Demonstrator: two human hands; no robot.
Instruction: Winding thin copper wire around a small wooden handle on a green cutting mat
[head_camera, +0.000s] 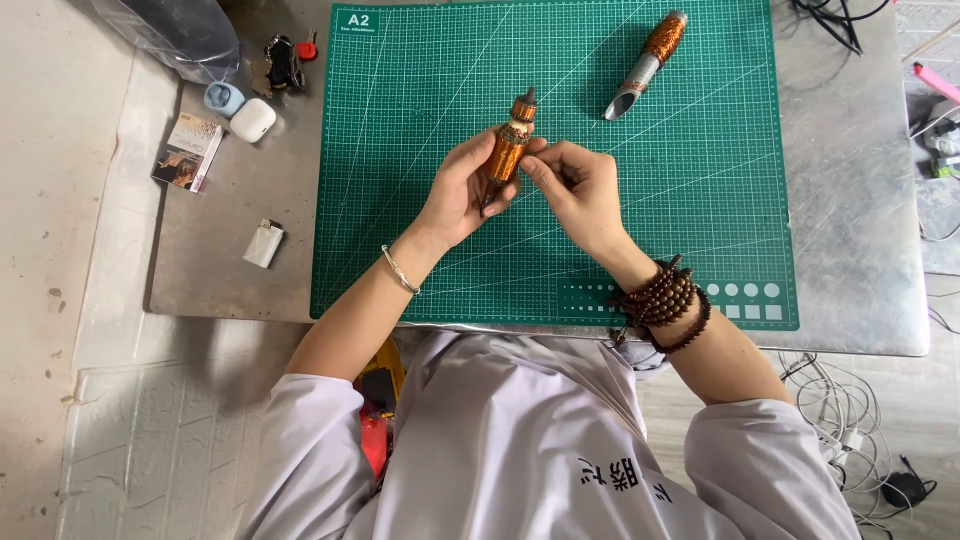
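Here, going from the left, the grey counter (860, 200) carries a few small things well apart from the work: a small printed box (188, 151), a pale blue case (224, 98) touching a white earbud case (253, 120), a bunch of keys (284, 63) just behind them, and a small white lighter-like piece (264, 243) nearer the edge. Whether any of these cases holds anything cannot be told; all lie closed. A clear plastic bag (170, 30) sits at the far left corner, its contents dark and unclear.

On the green cutting mat (420, 250), the left hand (458, 195) is wrapped around the lower half of an orange bottle-shaped piece (510, 145), held upright-tilted above the mat's middle. It looks small, rigid and light, with a glossy orange body that may be slippery, and a narrower neck and cap on top. The firm waist, where the left hand already grips, seems the safest hold; the thin neck looks the weaker part.

The right hand (575, 190) is narrowly pinched, its fingertips (535, 165) touching the piece's side just below the neck.

Farther right lies a silver tube with an orange wrapped end (647, 65), its cut mouth open and, as far as can be seen, empty. Cables (830, 20) trail off the far right corner.
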